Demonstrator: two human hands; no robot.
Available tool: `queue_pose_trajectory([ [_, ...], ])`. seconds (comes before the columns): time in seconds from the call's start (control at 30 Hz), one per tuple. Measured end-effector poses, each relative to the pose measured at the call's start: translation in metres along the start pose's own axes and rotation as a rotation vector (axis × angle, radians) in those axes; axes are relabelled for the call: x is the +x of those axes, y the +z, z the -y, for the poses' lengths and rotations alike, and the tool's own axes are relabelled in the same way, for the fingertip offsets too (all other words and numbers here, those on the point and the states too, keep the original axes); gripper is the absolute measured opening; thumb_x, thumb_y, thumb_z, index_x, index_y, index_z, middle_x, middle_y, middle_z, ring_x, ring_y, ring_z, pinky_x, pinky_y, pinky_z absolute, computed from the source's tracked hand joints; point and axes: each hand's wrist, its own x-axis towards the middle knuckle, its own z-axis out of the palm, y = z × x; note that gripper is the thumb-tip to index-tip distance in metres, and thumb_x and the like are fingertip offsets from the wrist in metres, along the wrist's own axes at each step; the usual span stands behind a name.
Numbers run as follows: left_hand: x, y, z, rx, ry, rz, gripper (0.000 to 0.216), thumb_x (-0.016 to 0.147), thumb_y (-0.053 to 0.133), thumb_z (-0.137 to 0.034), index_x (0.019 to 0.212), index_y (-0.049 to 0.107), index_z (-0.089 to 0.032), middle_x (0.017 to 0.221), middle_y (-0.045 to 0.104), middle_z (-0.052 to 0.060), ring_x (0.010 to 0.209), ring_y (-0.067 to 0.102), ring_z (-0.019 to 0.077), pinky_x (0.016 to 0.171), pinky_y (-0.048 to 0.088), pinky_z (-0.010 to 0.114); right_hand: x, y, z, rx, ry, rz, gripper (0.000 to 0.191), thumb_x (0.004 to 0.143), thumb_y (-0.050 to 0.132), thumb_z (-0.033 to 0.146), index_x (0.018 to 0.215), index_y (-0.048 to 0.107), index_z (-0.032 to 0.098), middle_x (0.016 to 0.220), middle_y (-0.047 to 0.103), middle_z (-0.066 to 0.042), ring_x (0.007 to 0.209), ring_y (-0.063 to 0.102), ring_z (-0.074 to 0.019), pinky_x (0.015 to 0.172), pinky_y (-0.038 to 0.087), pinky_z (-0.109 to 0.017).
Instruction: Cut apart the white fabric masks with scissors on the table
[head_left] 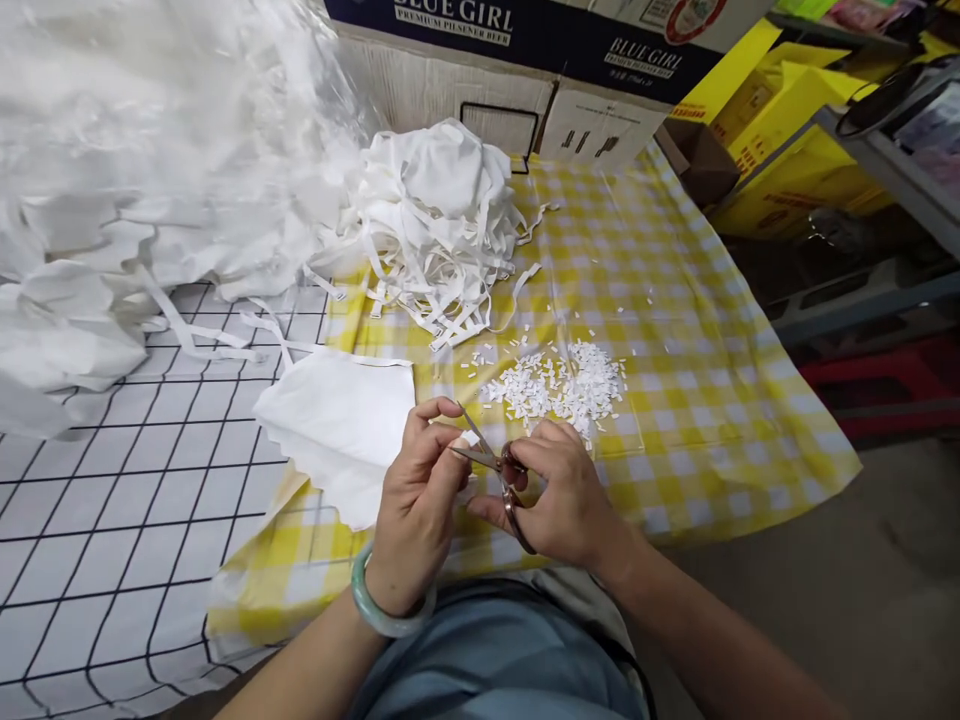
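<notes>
My right hand (564, 488) grips a small pair of scissors (489, 458) by its dark handle loops, with the blades apart. Between the blades is a small white strip end (470, 438), pinched by the fingers of my left hand (422, 492). A flat white fabric piece (341, 420) with a wavy lower edge lies just left of that hand, partly behind it. Whether the strip joins this piece is hidden by my fingers. Beyond the scissors, a heap of tiny white cut bits (574, 385) is scattered on the yellow checked cloth (690, 400).
A pile of white fabric pieces with straps (442, 220) stands at the back. More white fabric in clear plastic (165, 140) fills the left rear. A beer carton (495, 80) borders the far side. Yellow bags (795, 120) and a grey rack (892, 180) stand at right.
</notes>
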Motion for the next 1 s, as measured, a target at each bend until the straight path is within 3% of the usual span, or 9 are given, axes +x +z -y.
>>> queue_pose_trajectory([
  [0.1, 0.000, -0.001, 0.002, 0.008, 0.009, 0.012, 0.022, 0.098, 0.050, -0.026, 0.082, 0.064, -0.020, 0.114, 0.044, 0.004, 0.092, 0.050, 0.0130, 0.063, 0.040, 0.020, 0.001, 0.000, -0.001, -0.003, -0.010, -0.017, 0.045, 0.071, 0.073, 0.056, 0.056, 0.050, 0.020, 0.057, 0.055, 0.000, 0.066, 0.047, -0.0167, 0.071, 0.032, -0.033],
  [0.3, 0.000, -0.001, 0.006, 0.035, 0.023, 0.000, 0.021, 0.097, 0.051, -0.027, 0.083, 0.064, -0.019, 0.118, 0.048, 0.006, 0.111, 0.049, 0.0192, 0.074, 0.044, 0.023, 0.003, 0.002, -0.002, -0.015, -0.029, -0.049, 0.045, 0.071, 0.072, 0.055, 0.054, 0.050, 0.020, 0.054, 0.052, 0.001, 0.062, 0.046, -0.0152, 0.069, 0.031, -0.032],
  [0.6, -0.002, 0.003, 0.007, 0.052, -0.059, -0.024, 0.024, 0.094, 0.054, -0.038, 0.086, 0.067, -0.020, 0.110, 0.056, 0.009, 0.096, 0.055, 0.0212, 0.076, 0.050, 0.030, 0.004, 0.004, -0.003, -0.032, -0.022, -0.052, 0.044, 0.072, 0.073, 0.049, 0.051, 0.048, 0.021, 0.050, 0.052, 0.001, 0.058, 0.047, -0.0146, 0.067, 0.033, -0.032],
  [0.73, 0.000, 0.006, 0.007, 0.081, -0.039, -0.026, 0.026, 0.094, 0.054, -0.040, 0.082, 0.066, -0.019, 0.109, 0.056, 0.009, 0.102, 0.054, 0.0234, 0.081, 0.050, 0.033, 0.002, 0.004, -0.007, -0.035, -0.011, -0.078, 0.045, 0.074, 0.072, 0.049, 0.049, 0.046, 0.020, 0.050, 0.051, 0.001, 0.057, 0.046, -0.0139, 0.066, 0.033, -0.031],
  [0.87, 0.008, 0.010, 0.005, 0.138, 0.035, 0.031, 0.030, 0.096, 0.050, -0.035, 0.073, 0.061, -0.019, 0.106, 0.053, 0.009, 0.117, 0.047, 0.0248, 0.096, 0.045, 0.036, -0.003, 0.004, -0.015, -0.020, 0.017, -0.107, 0.048, 0.077, 0.071, 0.050, 0.048, 0.047, 0.020, 0.049, 0.050, 0.001, 0.054, 0.044, -0.0129, 0.062, 0.031, -0.030],
  [1.0, 0.019, 0.020, 0.008, 0.148, 0.040, 0.114, 0.030, 0.097, 0.048, -0.028, 0.070, 0.056, -0.018, 0.104, 0.051, 0.009, 0.119, 0.045, 0.0231, 0.103, 0.039, 0.037, -0.010, 0.004, -0.027, -0.011, 0.086, -0.146, 0.054, 0.078, 0.071, 0.052, 0.045, 0.044, 0.019, 0.047, 0.044, 0.002, 0.052, 0.039, -0.0112, 0.057, 0.027, -0.029],
])
